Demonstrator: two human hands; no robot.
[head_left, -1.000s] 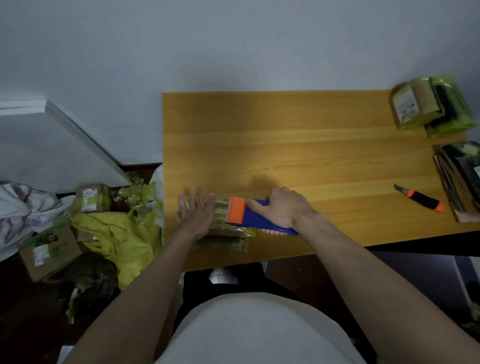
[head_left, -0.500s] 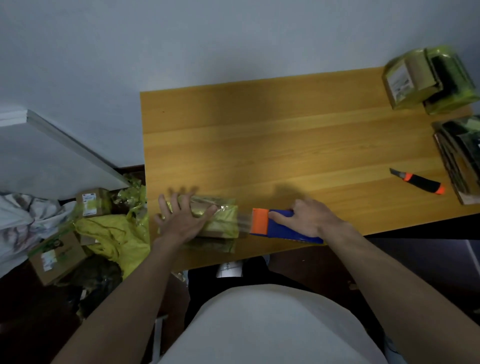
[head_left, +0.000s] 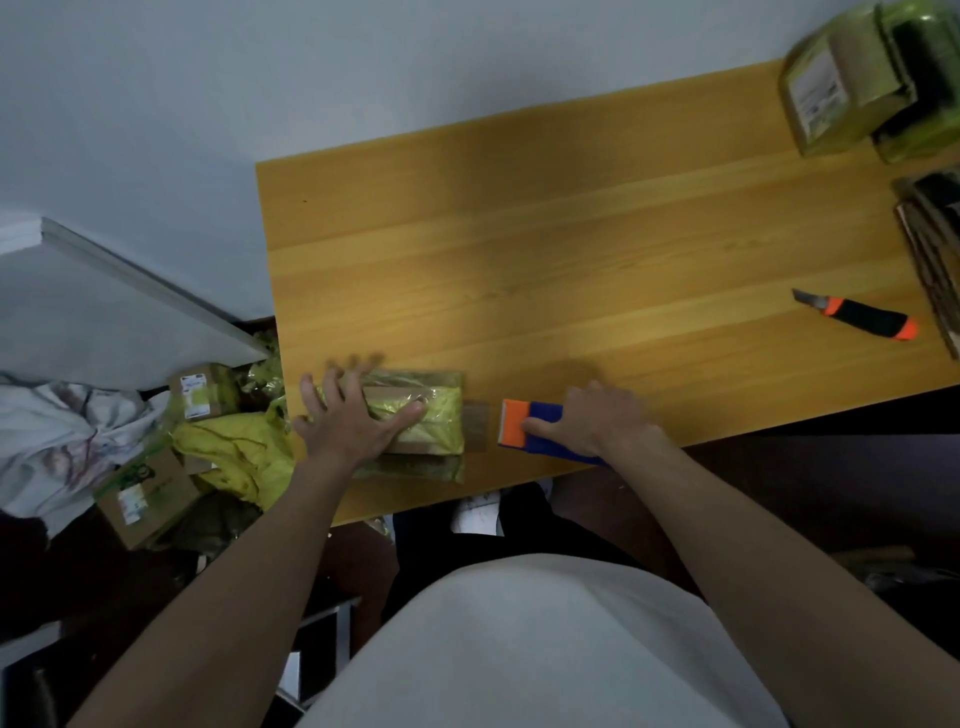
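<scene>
A flat cardboard parcel (head_left: 439, 415) wrapped in yellow-green tape lies near the front left corner of the wooden table (head_left: 545, 249). My left hand (head_left: 348, 421) presses flat on it with fingers spread. My right hand (head_left: 597, 421) grips a blue tape dispenser (head_left: 540, 431) with an orange front end, a short way to the right of the parcel. A strip of clear tape (head_left: 475, 423) stretches from the parcel's right end toward the dispenser.
A black and orange utility knife (head_left: 862, 317) lies at the right. Taped parcels (head_left: 852, 88) sit at the back right corner, and flat packages (head_left: 935, 249) lie at the right edge. Boxes (head_left: 150, 493) and yellow wrapping (head_left: 239, 457) lie on the floor to the left.
My right hand has drawn the dispenser to the right, off the parcel and clear of its end. My left hand has stayed pressed on the parcel.
</scene>
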